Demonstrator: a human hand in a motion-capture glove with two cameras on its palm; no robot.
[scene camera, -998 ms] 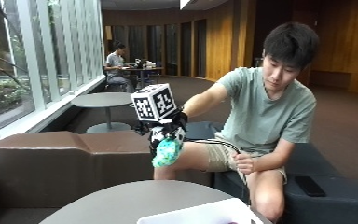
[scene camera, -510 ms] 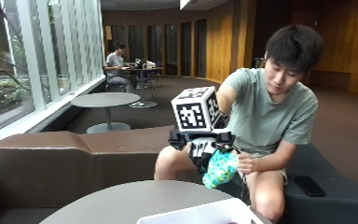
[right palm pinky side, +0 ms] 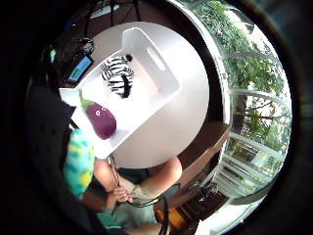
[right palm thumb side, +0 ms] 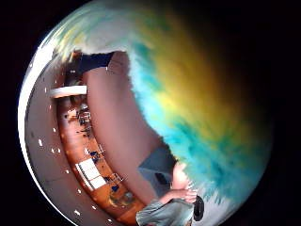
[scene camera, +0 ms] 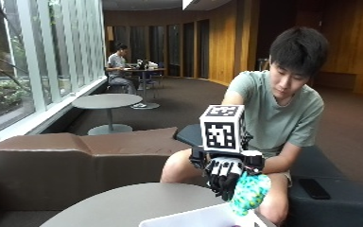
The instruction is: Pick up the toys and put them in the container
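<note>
Here, a green-yellow plush toy (scene camera: pixel 251 193) is gripped by the gloved right hand (scene camera: pixel 225 174) above the white container (right palm pinky side: pixel 146 73); an eggplant toy (right palm pinky side: pixel 101 119) and zebra toy (right palm pinky side: pixel 117 73) are inside.

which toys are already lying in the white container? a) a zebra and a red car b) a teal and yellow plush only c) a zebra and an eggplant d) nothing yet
c: the little finger side palm view shows a striped zebra plush and a purple eggplant plush lying in the white container, while the teal and yellow plush is held in the gloved right hand at the container's edge.
</note>
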